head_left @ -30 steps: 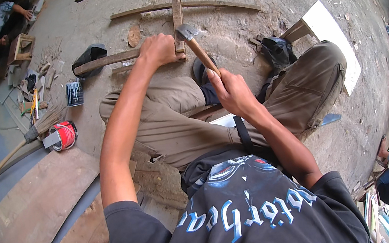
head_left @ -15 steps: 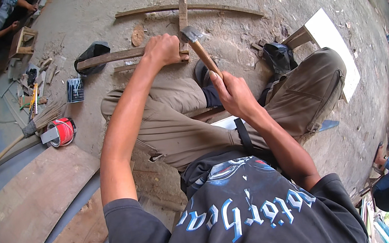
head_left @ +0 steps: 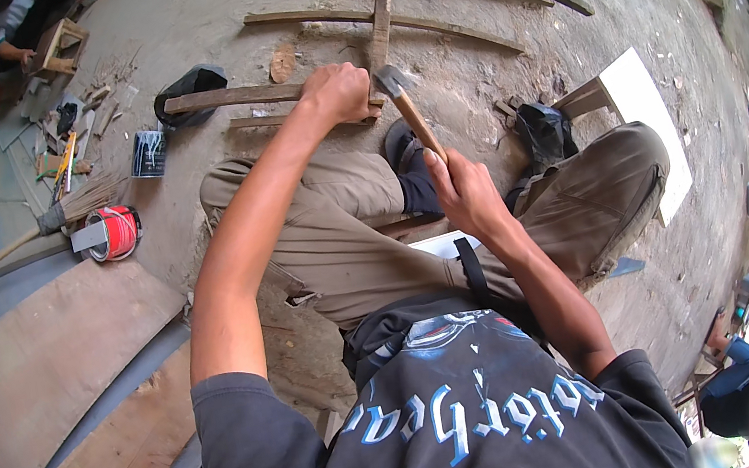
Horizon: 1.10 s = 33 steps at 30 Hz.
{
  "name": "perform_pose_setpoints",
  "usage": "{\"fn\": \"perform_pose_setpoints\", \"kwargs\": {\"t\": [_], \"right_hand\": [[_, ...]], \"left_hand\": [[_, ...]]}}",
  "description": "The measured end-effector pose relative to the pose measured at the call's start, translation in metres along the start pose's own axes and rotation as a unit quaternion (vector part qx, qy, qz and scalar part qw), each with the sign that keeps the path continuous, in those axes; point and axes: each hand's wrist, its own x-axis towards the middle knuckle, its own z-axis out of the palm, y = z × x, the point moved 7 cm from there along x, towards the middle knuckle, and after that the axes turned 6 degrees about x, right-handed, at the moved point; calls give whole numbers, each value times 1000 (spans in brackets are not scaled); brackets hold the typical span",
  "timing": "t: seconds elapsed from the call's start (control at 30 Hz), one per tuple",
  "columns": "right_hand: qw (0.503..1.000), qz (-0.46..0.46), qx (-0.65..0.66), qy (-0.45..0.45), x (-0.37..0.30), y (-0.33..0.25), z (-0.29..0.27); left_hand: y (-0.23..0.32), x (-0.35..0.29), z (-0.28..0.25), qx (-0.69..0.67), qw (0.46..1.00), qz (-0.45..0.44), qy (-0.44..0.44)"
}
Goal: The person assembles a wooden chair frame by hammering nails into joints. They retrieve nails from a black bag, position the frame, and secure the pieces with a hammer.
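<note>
My left hand [head_left: 339, 94] is closed round the right end of a wooden strip [head_left: 233, 96], where it meets a crossing strip [head_left: 382, 15] that runs away from me. A second, shorter strip [head_left: 256, 122] lies just nearer, its end beside the same corner. My right hand [head_left: 469, 196] grips a hammer [head_left: 417, 121] by its wooden handle. The hammer's metal head is close to the right of my left hand, by the crossing strip; whether it touches the wood I cannot tell. Any nail there is hidden by my fingers.
Longer battens [head_left: 450, 24] lie across the ground ahead. To the left are a black bag [head_left: 196, 88], a dark paint-streaked can [head_left: 148, 154], a red can [head_left: 115, 236], a broom [head_left: 80, 206] and boards [head_left: 69, 328]. A white-topped piece [head_left: 646, 121] stands right. Other people sit farther off.
The whole view has shifted a little. My left hand keeps its hold on the strip, and the hammer head is slightly nearer the corner where the strips meet.
</note>
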Motion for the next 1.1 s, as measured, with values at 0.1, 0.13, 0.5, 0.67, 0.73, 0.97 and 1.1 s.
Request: {"fn": "perform_pose_setpoints", "kwargs": {"t": [0.1,0.13,0.5,0.67,0.73,0.97,1.1], "right_hand": [[1000,-13,-16,0,-3,-6,-2],[999,-19,-27,0,-1,-6,-1],[990,-132,-25,36,-4,-42,-11],[997,0,-66,46,1,7,-9],[998,-16,-35,42,-5,-3,-8],[997,-10,-66,25,1,0,7],[998,8,-54,8,2,-2,7]], "left_hand": [[0,-3,-2,-15,1000,-13,-13],[0,-3,-4,-22,1000,-12,-16],[3,-4,-5,-32,999,-11,-18],[8,-1,-4,-19,1000,4,-15],[4,-3,-4,-33,999,-4,-12],[8,-3,-8,-23,999,22,-7],[5,-1,-6,-26,999,23,-10]]}}
